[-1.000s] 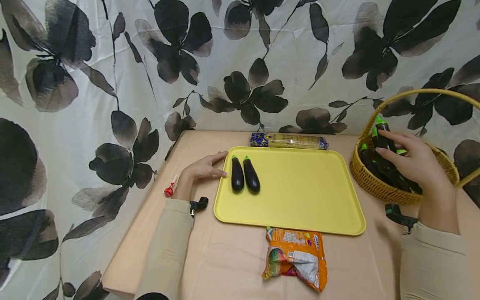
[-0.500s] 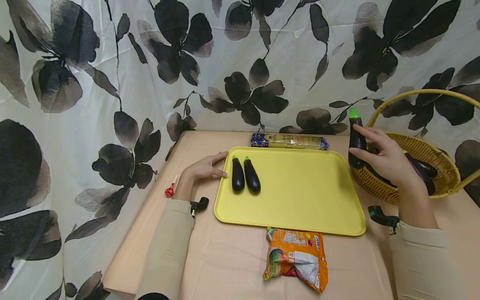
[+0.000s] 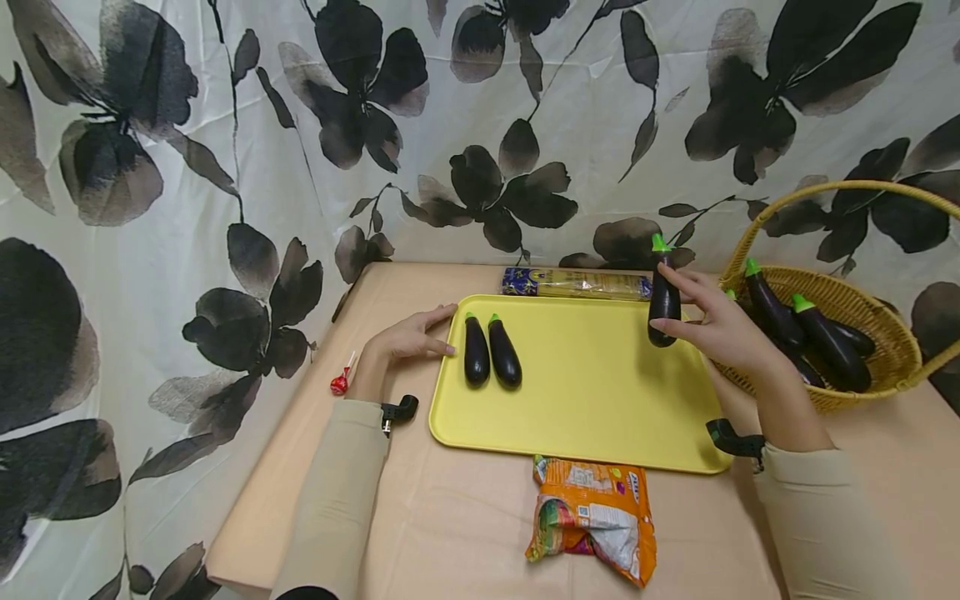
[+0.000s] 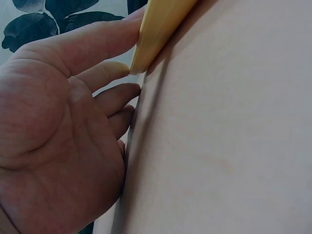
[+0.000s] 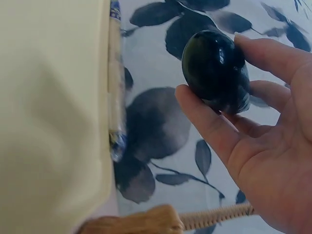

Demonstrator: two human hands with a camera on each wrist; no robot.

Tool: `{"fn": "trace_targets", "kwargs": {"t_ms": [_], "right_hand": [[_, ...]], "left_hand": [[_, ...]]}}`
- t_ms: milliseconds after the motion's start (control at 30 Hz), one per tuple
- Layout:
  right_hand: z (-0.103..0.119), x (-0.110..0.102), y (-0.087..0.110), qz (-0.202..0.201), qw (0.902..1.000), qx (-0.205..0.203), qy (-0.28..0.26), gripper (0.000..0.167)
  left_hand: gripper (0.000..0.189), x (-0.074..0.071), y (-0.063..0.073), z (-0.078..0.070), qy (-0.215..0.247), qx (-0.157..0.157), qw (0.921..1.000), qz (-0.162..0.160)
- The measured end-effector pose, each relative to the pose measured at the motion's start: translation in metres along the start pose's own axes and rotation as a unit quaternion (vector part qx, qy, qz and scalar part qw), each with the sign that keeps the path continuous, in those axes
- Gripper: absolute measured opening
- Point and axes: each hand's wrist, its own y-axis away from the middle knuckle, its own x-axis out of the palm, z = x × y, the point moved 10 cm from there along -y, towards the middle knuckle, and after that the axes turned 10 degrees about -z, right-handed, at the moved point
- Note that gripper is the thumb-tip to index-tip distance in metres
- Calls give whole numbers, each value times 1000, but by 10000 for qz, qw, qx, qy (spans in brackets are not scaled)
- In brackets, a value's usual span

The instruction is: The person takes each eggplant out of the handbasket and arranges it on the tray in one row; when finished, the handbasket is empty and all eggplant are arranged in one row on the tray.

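My right hand (image 3: 723, 325) pinches a dark purple eggplant (image 3: 664, 304) with a green stem, thumb and fingers on its sides. It hangs upright over the right end of the yellow tray (image 3: 585, 408), casting a shadow there. In the right wrist view the rounded bottom of the eggplant (image 5: 212, 66) faces the camera. Two more eggplants, one at the left (image 3: 476, 352) and one beside it (image 3: 505, 353), lie side by side on the tray's left part. My left hand (image 3: 405, 335) rests at the tray's left edge, its fairly straight fingers touching the rim (image 4: 151, 44).
At the right stands a wicker basket (image 3: 896, 342) with a tall handle and several eggplants (image 3: 832, 346). Behind the tray lies a clear and blue packet (image 3: 577, 282). An orange snack bag (image 3: 592, 517) lies in front, a red lollipop (image 3: 340, 383) by the left wrist. A floral curtain (image 3: 600, 125) hangs behind.
My right hand has lifted an eggplant out of the basket and carried it left over the tray. My left hand and the two eggplants on the tray have stayed in place.
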Motion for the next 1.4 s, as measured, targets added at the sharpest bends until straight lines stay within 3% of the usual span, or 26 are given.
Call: {"fn": "trace_targets", "kwargs": {"t_ms": [333,533,967,1400], "right_hand": [[17,37,-7,355,9981,-206,-451,82],[23,62,-10,564,9976,-352,-190,84],[31,113,-19,1245,9915,-328,-200,85],[53,145,-29,1809,9819,-546,105,84]], "left_hand": [[100,1,0,-1,-49,108,9999,36],[101,1,0,0,-97,72,9999,35],[101,1,-2,1,-57,89,9999,41],[101,2,1,-2,114,74,9999,83]]}}
